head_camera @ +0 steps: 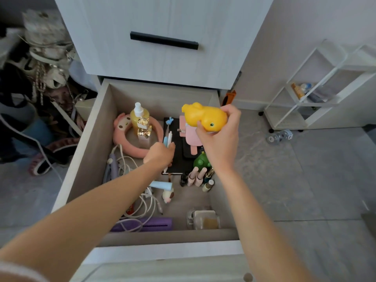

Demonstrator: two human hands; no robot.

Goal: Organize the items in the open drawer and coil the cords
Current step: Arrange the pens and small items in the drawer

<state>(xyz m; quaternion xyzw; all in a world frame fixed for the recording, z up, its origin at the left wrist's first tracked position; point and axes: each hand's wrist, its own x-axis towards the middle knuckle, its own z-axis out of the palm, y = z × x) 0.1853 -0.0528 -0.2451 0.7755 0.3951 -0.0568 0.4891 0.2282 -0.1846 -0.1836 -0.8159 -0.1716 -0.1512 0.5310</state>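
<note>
The open drawer (85,159) holds mixed items. My right hand (220,137) grips a yellow rubber duck (205,117) above the drawer's far right. My left hand (160,153) holds pens (168,135) over a black notebook (179,157). Tangled white cords (146,204) lie at the front left, over a purple case (158,223). A pink plush headband (122,135) rings a yellow spray bottle (139,117) and a gold-capped perfume bottle (144,131). A green toy (201,161) and several small nail polish bottles (198,177) stand at the right.
A clear plastic box (203,219) sits at the drawer's front right. A purple hair tool (110,167) lies along the left wall. A closed drawer with a black handle (163,40) is above. A white rack (317,88) stands on the floor at right, a clutter pile (40,78) at left.
</note>
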